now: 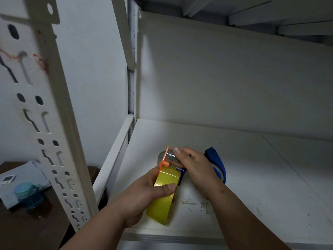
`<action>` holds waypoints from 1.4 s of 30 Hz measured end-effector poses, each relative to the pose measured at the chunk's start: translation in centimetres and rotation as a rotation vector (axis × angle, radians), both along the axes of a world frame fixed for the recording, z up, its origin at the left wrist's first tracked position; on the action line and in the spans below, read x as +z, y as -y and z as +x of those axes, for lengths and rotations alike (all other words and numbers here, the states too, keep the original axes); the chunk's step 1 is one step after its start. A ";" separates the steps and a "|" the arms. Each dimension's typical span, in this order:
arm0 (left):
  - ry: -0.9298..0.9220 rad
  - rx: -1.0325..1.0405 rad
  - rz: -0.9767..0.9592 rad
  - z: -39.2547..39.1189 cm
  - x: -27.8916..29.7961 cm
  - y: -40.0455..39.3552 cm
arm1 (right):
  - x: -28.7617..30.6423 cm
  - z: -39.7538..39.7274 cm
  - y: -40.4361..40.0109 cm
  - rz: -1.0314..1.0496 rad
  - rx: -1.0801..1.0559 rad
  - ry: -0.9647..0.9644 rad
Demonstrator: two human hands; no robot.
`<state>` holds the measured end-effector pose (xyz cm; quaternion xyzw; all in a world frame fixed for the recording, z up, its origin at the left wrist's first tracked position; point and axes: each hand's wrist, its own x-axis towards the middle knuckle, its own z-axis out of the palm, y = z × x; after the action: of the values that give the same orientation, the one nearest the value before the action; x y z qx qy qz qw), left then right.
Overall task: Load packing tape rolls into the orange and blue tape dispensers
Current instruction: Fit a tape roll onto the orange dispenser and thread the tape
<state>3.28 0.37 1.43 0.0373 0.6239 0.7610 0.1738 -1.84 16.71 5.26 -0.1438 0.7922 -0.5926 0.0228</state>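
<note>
My left hand (144, 193) grips a yellow packing tape roll (163, 199) that sits in the orange tape dispenser (163, 162), thumb across the yellow tape. My right hand (194, 165) rests over the dispenser's front end, with its fingertips on the clear strip of tape at the orange edge. Behind my right hand, the blue tape dispenser (217, 162) lies on the white shelf (252, 177), a roll of clear tape inside it. Part of the blue dispenser is hidden by my right wrist.
A white slotted shelf post (54, 123) rises at the left. Beyond it, a brown table (27, 226) bears a blue-lidded jar (27, 193) and white paper (19, 177). The shelf's back wall (234, 78) stands close behind the hands.
</note>
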 end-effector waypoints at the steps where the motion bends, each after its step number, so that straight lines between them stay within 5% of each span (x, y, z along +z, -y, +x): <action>1: 0.000 0.002 0.002 0.0 0.0 0.0 | -0.2 -0.2 -0.1 0.002 0.001 0.026; 9: 0.053 0.055 0.039 -0.1 -0.2 -0.4 | -2.5 -1.2 -0.4 -0.167 -0.019 0.311; 15: 0.087 0.080 0.062 0.0 0.5 0.0 | -3.7 -0.7 -0.8 -0.189 0.055 0.343; 27: 0.368 0.229 0.427 -0.8 -1.1 1.6 | -3.7 0.2 -1.6 0.255 0.180 0.254; 31: 0.390 0.249 0.356 -1.0 -1.2 1.8 | -4.0 0.2 -0.8 0.524 0.140 0.108; 42: 0.261 0.332 -0.148 -1.0 -0.2 3.7 | -4.3 -0.5 1.0 0.615 0.065 0.081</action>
<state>2.31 -3.28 1.19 -0.1776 0.6479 0.7296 0.1274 -2.30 15.70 1.00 -0.1317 0.9278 -0.3292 0.1158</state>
